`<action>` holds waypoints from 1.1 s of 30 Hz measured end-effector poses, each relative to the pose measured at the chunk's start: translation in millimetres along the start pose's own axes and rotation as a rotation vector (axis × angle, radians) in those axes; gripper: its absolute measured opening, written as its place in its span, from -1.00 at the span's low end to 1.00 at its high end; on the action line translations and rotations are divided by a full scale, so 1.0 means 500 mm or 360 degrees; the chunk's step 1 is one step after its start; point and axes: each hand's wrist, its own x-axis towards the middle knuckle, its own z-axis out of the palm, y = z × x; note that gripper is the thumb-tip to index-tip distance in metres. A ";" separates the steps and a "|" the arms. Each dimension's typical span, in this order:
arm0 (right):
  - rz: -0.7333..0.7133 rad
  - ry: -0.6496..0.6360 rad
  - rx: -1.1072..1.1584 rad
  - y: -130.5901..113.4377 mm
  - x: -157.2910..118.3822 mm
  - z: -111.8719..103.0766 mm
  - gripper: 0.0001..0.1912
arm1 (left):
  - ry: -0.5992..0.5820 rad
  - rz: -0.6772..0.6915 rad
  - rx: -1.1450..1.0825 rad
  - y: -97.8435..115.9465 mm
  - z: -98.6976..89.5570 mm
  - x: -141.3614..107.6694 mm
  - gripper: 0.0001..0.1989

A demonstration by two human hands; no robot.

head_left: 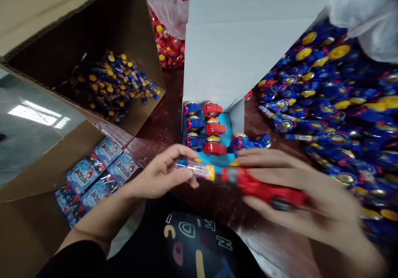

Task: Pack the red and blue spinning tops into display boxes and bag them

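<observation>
Between the thumb and fingers of my left hand is a small clear tube with a blue end and a yellow cap, its cap pointing right. My right hand, blurred by motion, grips a red toy whose narrow grey-and-red end points left at the cap. A small gap separates the two. Just beyond my hands, an open white box with a blue inside holds a column of blue toys and a column of red toys. More blue toys lie at its right edge.
At the left, a cardboard box holds many small tubes. Below it are packed blue boxes in a carton. A large heap of blue toys covers the right side, and red toys are piled behind.
</observation>
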 end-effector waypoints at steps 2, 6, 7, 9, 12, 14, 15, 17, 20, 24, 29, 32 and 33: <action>-0.0190 -0.0052 0.0027 0.006 0.033 0.054 -0.42 | -0.0169 -0.0073 -0.0018 0.000 0.022 -0.007 -0.69; -0.0341 -0.0029 0.0042 -0.004 0.051 0.105 -0.50 | -0.0148 0.0081 0.0378 0.010 0.017 -0.010 -0.68; -0.0349 -0.0002 0.0050 -0.011 0.046 0.110 -0.51 | -0.0133 0.0242 0.0566 0.012 0.015 -0.010 -0.69; -0.0242 0.0091 0.0082 -0.026 0.033 0.118 -0.55 | -0.0072 0.0663 0.0962 0.008 0.012 -0.009 -0.70; 0.0233 0.0187 0.0127 -0.038 0.019 0.135 -0.75 | 0.0028 0.1268 0.1470 -0.013 0.004 -0.002 -0.60; 0.0621 0.0076 0.0202 -0.037 0.016 0.140 -0.82 | 0.0032 0.1482 0.1727 -0.029 -0.010 0.005 -0.61; 0.0742 -0.0016 0.0245 -0.034 0.014 0.138 -0.75 | 0.0021 0.1478 0.1772 -0.034 -0.018 0.007 -0.64; 0.0728 -0.0169 0.0233 -0.024 0.011 0.124 -0.39 | 0.0026 0.1243 0.1692 -0.037 -0.033 0.009 -0.67; 0.0246 -0.0184 -0.0191 -0.010 0.002 0.088 0.27 | 0.0104 0.0712 0.1361 -0.028 -0.046 0.006 -0.70; -0.0286 -0.0357 -0.0715 -0.003 -0.006 0.056 0.05 | 0.0022 0.0364 0.1101 -0.012 -0.035 0.001 -0.75; 0.0363 -0.0226 -0.0130 -0.026 0.008 0.074 -0.28 | -0.0009 0.1204 0.1681 -0.006 -0.024 0.000 -0.62; 0.0990 -0.0326 0.0583 -0.041 0.029 0.085 -0.37 | -0.0038 0.1645 0.2055 -0.005 -0.032 0.009 -0.52; 0.1088 -0.0365 0.0704 -0.045 0.034 0.083 -0.36 | -0.0052 0.1693 0.2111 -0.004 -0.035 0.013 -0.50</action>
